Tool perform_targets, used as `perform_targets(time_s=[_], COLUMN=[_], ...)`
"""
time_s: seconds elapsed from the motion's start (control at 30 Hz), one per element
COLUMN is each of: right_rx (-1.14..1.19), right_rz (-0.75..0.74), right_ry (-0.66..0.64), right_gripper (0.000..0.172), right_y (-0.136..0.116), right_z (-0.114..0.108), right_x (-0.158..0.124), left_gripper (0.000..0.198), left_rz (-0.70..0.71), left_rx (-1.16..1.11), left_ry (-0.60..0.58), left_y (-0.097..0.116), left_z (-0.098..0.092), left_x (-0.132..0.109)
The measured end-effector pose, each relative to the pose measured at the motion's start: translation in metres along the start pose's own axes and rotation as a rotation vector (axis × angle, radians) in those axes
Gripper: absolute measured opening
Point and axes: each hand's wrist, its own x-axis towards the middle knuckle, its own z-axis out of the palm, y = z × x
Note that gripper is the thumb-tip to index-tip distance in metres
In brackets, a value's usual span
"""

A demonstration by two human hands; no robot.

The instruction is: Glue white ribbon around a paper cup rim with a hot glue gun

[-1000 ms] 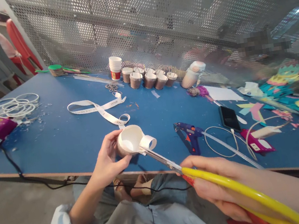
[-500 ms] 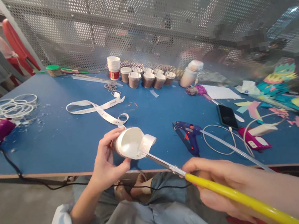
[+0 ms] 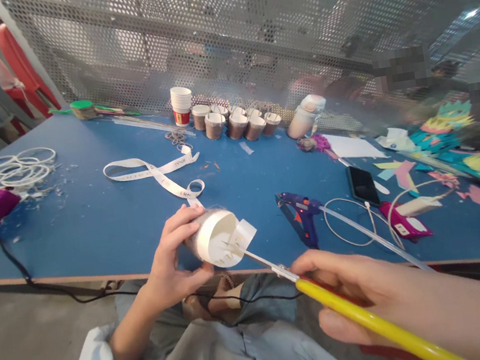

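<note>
My left hand (image 3: 175,262) is wrapped round a white paper cup (image 3: 218,238), its open mouth tilted toward me and to the right. A printed white ribbon (image 3: 149,172) runs from behind the cup across the table in loops. At the cup's rim a short ribbon end (image 3: 244,233) sticks out to the right. My right hand (image 3: 351,290) grips scissors (image 3: 359,312) with yellow handles. Their metal blades reach into the cup's mouth beside that ribbon end; whether the blades touch it I cannot tell.
On the blue table, a glue gun (image 3: 301,213) stands right of the cup, near a phone (image 3: 362,184). Several brown-wrapped cups (image 3: 237,125) and a cup stack (image 3: 182,105) line the back. White rings (image 3: 17,168) lie left; paper scraps (image 3: 404,173) lie right.
The cup has shifted slightly right and down and turned, showing print inside. The ribbon end beside it has tilted. The scissors stay at the rim, their blades slightly further inside.
</note>
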Motion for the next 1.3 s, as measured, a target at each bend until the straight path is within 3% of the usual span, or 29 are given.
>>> perform_targets(time_s=[0.2,0.47,0.73,1.3], right_rx=[-0.102,-0.077,-0.09,0.077], right_rz=[0.05,0.011,0.104,0.012], right_ry=[0.047,0.096,0.032,0.009], right_gripper=[0.043,0.036,0.037,0.042], right_y=[0.008,0.005,-0.003,0.013], right_z=[0.002,0.003,-0.003,-0.005], right_x=[0.004,0.005,0.008,0.019], left_gripper=[0.075,0.076,0.077,0.082], left_rz=[-0.035,-0.134,-0.113,-0.085], left_rx=[0.073,0.125,0.142,0.151], left_ry=[-0.022,0.022,0.01,0.026], left_y=[0.005,0.011,0.011,0.007], left_z=[0.002,0.006,0.005,0.004], left_x=[0.001,-0.002,-0.001,-0.003])
